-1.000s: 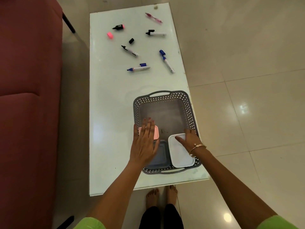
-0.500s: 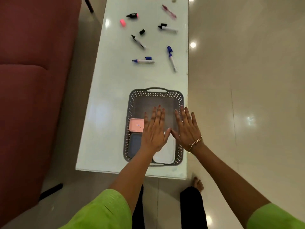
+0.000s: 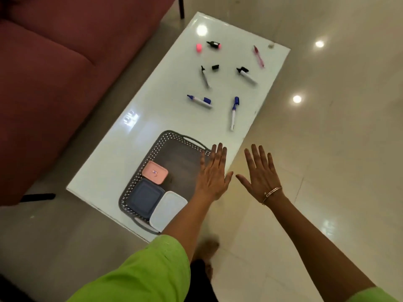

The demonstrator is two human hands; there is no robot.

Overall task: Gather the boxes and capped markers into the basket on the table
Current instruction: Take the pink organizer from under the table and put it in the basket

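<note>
On the glossy white table [image 3: 152, 105] the blue marker [image 3: 233, 115] looks light, slim and apt to roll; pinch it mid-barrel. The left hand [image 3: 212, 173] and right hand [image 3: 260, 173] hover spread, empty.

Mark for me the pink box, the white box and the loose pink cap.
pink box [image 3: 155, 172]: head view, centre of its lid.
white box [image 3: 169, 211]: head view, middle of its lid.
loose pink cap [image 3: 199, 48]: head view, middle of the cap's body.
</note>
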